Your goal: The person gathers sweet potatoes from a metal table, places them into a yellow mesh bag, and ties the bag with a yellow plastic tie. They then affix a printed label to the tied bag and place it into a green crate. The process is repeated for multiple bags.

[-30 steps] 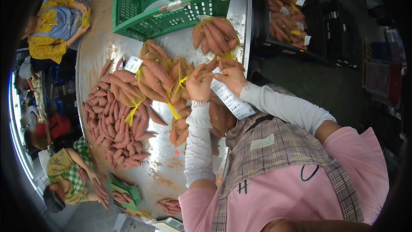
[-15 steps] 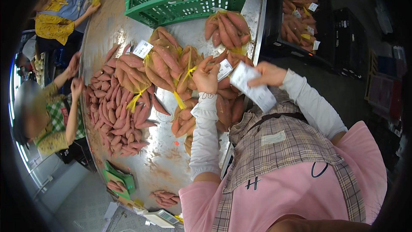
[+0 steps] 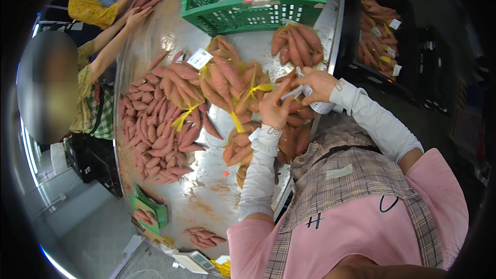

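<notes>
My left hand and my right hand meet over net bags of sweet potatoes at the table's near right edge. Between their fingertips is a white label, pinched from both sides. A folded strip of white labels hangs beneath my right hand. Right under my hands lies a net bag of sweet potatoes, partly covered by my left arm. To the left rest more filled net bags with yellow ties, one bearing a white tag. Another bag lies just beyond my right hand.
A green crate stands at the far side of the metal table. Loose sweet potatoes are heaped left. A green scale sits at the lower left. Black crates hold tagged bags at right. Two co-workers stand across the table.
My right hand has brought the label strip inward to my left hand, and both now pinch a label. The view has shifted. A co-worker's hands now reach farther over the table.
</notes>
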{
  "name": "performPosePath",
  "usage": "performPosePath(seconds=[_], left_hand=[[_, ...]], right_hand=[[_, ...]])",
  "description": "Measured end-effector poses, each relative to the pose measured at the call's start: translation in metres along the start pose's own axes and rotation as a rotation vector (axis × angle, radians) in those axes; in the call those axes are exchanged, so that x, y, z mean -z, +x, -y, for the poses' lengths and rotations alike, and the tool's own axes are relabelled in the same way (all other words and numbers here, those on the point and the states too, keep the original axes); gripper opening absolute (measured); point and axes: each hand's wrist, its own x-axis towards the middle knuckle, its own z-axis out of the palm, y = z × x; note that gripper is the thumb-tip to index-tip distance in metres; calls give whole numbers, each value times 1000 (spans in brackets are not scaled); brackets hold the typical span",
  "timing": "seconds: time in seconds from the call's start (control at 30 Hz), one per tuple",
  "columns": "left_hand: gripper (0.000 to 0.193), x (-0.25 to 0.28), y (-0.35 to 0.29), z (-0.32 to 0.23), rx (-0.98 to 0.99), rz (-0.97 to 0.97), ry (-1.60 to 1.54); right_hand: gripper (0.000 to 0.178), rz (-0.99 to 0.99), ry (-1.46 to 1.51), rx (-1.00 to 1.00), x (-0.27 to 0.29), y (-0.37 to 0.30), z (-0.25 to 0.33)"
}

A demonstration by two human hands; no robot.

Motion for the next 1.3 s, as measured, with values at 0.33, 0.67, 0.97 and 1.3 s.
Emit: performPosePath(seconds=[0.33, 0.67, 0.97, 1.3], left_hand=[[54, 146, 109, 59, 37, -484, 213], [19, 182, 131, 70, 243, 300, 25], [21, 149, 105, 40, 51, -83, 72], [18, 116, 84, -58, 67, -222, 124]], right_hand=[[10, -165, -32, 130, -27, 3, 1], [18, -68, 188, 34, 38, -78, 7], [24, -424, 292, -73, 139, -186, -51], [18, -495, -90, -393, 194, -263, -227]])
